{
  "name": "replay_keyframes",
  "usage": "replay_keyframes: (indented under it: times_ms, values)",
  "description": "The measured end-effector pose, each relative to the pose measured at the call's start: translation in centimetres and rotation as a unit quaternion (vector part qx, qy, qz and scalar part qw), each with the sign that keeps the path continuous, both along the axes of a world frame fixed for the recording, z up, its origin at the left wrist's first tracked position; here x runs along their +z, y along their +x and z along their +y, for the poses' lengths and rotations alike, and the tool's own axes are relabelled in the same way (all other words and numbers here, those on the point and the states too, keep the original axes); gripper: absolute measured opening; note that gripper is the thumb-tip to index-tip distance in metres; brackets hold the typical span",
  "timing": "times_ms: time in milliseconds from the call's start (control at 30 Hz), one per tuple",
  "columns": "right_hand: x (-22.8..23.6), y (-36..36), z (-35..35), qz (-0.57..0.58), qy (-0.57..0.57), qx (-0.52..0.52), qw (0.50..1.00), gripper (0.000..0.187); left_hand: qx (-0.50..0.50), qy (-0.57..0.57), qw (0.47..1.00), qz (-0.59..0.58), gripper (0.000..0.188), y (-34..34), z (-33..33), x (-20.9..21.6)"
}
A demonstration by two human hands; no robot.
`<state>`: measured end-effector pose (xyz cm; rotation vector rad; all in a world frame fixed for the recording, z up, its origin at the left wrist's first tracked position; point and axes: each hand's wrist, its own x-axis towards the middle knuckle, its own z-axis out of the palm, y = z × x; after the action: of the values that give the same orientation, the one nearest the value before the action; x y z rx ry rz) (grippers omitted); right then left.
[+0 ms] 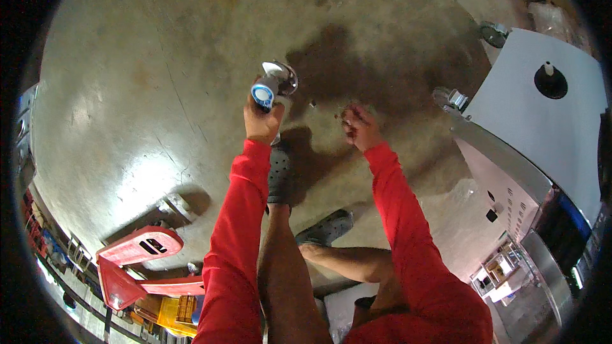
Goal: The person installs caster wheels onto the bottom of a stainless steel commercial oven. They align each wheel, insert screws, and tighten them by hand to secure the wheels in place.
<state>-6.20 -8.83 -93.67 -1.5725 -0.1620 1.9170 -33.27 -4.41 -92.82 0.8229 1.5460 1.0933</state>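
Note:
My left hand (262, 121) is wrapped round a pale cylindrical thing (271, 86) with a blue-ringed round end and a shiny curved metal part on its far side. I cannot make out its exact kind. To the right, my right hand (361, 127) hovers over the floor with curled fingers, slightly blurred. Something tiny may sit at its fingertips, too unclear to name. Between the hands, a small dark bit (312, 104) lies on the concrete floor (210, 38).
A red pallet jack (143, 245) stands at lower left, with a yellow crate (175, 315) beside it. On the right is a white and steel machine (535, 108) on casters (493, 34). My feet in grey clogs (326, 228) are below my hands.

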Motion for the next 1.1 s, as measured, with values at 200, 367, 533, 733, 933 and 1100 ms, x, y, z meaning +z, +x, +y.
replay_keyframes:
  times_ms: [200,367,533,733,933,1100]
  values:
    - [-0.3,0.4,3.1,0.248,0.107,0.051,0.961,0.016,0.022,-0.068,0.994,-0.082,0.037,-0.2,0.4,-0.8]
    - [-2.0,-5.9,4.3,-0.446,0.278,0.48,0.702,0.033,0.02,-0.048,0.997,-0.052,0.038,-0.3,1.3,-0.6]
    - [-2.2,-7.9,3.3,-0.483,0.293,0.513,0.646,0.035,0.021,-0.058,0.996,-0.063,0.038,0.2,2.2,1.3]
    - [-4.1,-7.2,9.2,-0.535,0.336,0.476,0.611,0.036,0.034,0.018,0.998,-0.044,0.039,-3.1,0.7,4.8]
    - [-4.7,-6.1,8.6,-0.515,0.28,0.56,0.586,0.041,0.075,0.002,0.997,0.031,0.038,-5.8,-2.5,13.2]
    - [1.4,-1.0,3.6,-0.469,0.227,0.292,0.802,0.035,-0.199,0.146,0.967,0.059,0.062,-1.9,-1.3,31.3]
